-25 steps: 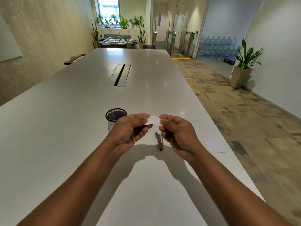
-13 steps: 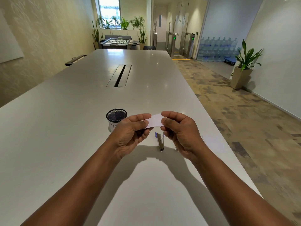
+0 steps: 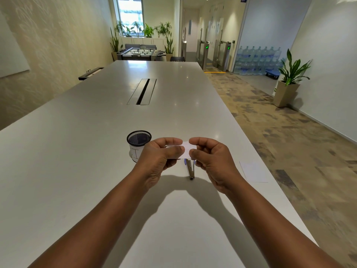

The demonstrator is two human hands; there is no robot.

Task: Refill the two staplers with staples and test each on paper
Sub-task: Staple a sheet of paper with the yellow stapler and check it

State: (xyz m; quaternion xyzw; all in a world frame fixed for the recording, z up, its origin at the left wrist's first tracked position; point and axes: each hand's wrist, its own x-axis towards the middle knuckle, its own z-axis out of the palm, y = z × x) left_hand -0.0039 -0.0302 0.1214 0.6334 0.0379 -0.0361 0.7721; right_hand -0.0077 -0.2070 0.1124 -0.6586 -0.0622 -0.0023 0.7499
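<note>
Pinching from both ends, one paper slip (image 3: 187, 149) is held by left hand (image 3: 161, 161) and right hand (image 3: 210, 161); one stapler (image 3: 190, 170), one mesh cup (image 3: 138, 141) and one sheet (image 3: 253, 172) are seen.

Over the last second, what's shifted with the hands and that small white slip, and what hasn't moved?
Little changed. Both hands kept pinching the small white slip; the left hand and right hand drew closer along it, so less of the slip shows between the fingers. Nothing was let go or picked up. The stapler, mesh cup and paper sheet stayed put on the table.
</note>
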